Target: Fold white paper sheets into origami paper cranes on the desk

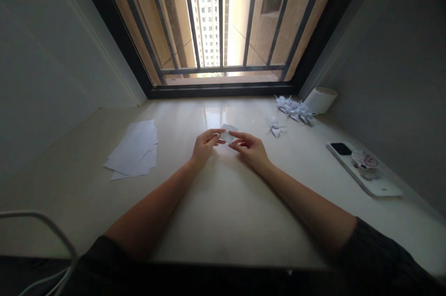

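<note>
A small folded piece of white paper (229,133) is held between both hands just above the pale counter (223,203), near its middle. My left hand (205,145) pinches the paper's left edge with thumb and fingertips. My right hand (250,148) pinches its right side, fingers curled. Both forearms reach forward from dark sleeves at the bottom of the view.
A loose stack of white sheets (134,149) lies to the left. One folded paper crane (276,128) sits to the right, with several more (294,109) by a white roll (320,99). A phone (364,168) lies at the far right. A window (219,22) is behind. A white cable (52,235) runs at bottom left.
</note>
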A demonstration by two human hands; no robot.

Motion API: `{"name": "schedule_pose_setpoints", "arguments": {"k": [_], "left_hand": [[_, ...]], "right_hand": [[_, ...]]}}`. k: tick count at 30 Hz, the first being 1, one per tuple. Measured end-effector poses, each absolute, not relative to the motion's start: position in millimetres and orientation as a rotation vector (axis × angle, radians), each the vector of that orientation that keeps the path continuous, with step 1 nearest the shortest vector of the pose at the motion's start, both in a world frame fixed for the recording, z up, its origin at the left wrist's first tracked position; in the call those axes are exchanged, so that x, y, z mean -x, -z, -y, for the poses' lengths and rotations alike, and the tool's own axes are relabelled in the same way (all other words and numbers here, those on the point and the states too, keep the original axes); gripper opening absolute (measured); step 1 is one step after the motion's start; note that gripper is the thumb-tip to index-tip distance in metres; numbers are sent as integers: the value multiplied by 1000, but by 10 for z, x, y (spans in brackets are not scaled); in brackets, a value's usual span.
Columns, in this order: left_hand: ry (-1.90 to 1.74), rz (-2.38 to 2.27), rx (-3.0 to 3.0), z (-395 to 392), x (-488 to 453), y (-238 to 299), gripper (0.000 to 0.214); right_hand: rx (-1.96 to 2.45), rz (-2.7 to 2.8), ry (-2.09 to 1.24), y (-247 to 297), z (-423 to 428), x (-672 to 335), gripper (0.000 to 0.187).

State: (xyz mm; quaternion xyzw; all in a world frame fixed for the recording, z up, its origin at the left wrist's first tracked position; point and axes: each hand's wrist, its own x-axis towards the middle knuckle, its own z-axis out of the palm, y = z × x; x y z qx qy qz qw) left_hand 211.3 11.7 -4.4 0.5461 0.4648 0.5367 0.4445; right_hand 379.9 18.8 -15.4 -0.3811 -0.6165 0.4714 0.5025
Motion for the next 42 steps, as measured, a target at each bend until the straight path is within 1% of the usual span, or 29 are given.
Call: {"name": "schedule_pose_setpoints", "arguments": {"k": [8,14,17,19,23,30,39,42], "left_hand": [[-1347,-1137,-1440,-88,-2147,23,22],[-1380,-1112,-1473,-87,-2153,45,19],[-1378,-1119,-1504,-91,-2149,60,18],[-1368,-1117,-1518,-94,-2148,63,18],[-1354,-1097,-1488,-94,-2153,50,18],[-1353,-1108,-1512,-93,-2146,60,19],[-1283,-1060,-1515,-87,-2155,62,23],[-1226,-1026,-1518,-71,-2162,44,27]], "right_hand": [[937,1559,-1058,138,-147,-3781,31],[895,1483,-1269,112,-167,-3810,38],[883,1457,-1337,117,-177,-3823,37],[896,1456,-1323,126,-177,-3822,37],[921,1486,-1281,141,-171,-3813,42],[918,1490,-1276,110,-157,-3814,41],[994,1487,-1080,133,-161,-3794,27],[998,1427,-1060,120,-161,-3798,25]]}}
